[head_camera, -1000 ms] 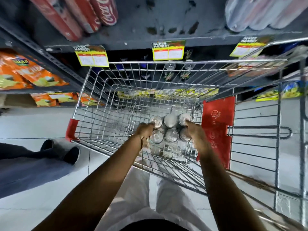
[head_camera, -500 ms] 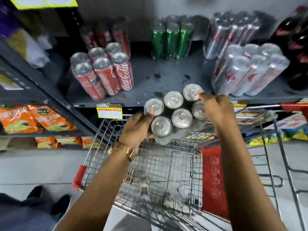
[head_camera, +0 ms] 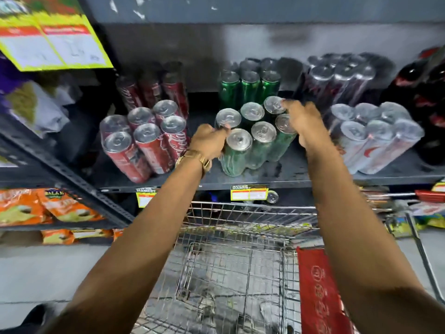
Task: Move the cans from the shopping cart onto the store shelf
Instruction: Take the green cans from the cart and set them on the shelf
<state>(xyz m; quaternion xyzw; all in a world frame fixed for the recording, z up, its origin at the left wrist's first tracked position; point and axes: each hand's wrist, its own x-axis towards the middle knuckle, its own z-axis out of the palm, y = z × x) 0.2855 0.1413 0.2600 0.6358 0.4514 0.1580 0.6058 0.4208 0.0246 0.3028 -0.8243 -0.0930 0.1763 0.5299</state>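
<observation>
A shrink-wrapped pack of green cans [head_camera: 250,141] rests on the dark store shelf [head_camera: 284,177], near its front edge. My left hand [head_camera: 209,141] grips the pack's left side, a gold watch on the wrist. My right hand [head_camera: 303,124] holds the pack's right side, fingers over the top of the rear can. Below, the wire shopping cart [head_camera: 231,273] shows no cans in its basket.
Red cola can packs [head_camera: 144,141] stand left of the green pack, another green pack [head_camera: 248,85] behind it, silver can packs [head_camera: 375,138] to the right. Orange snack bags [head_camera: 48,208] fill the lower left shelf. The cart's red flap [head_camera: 320,290] sits lower right.
Both hands lifted the green can pack out of the cart, carried it up and forward, and it now sits on the shelf.
</observation>
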